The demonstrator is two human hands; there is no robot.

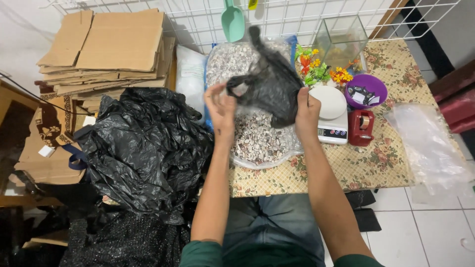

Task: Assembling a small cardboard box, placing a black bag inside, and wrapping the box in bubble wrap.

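Both my hands hold a small black plastic bag (269, 84) above a large clear sack of pale gravel (255, 136) on the table. My left hand (220, 106) grips the bag's left edge, where a bit of light content shows at the opening. My right hand (307, 111) clasps the bag's lower right side. The bag's top corner sticks up and looks blurred.
A white kitchen scale (332, 116) sits right of the gravel, then a red tape dispenser (361, 127), a purple bowl (367, 90), fake flowers (321, 71) and a glass tank (341, 34). Clear plastic bags (428, 143) lie far right. A black bag heap (143, 148) and flat cardboard (109, 47) fill the left. A green scoop (232, 21) hangs on the wire grid.
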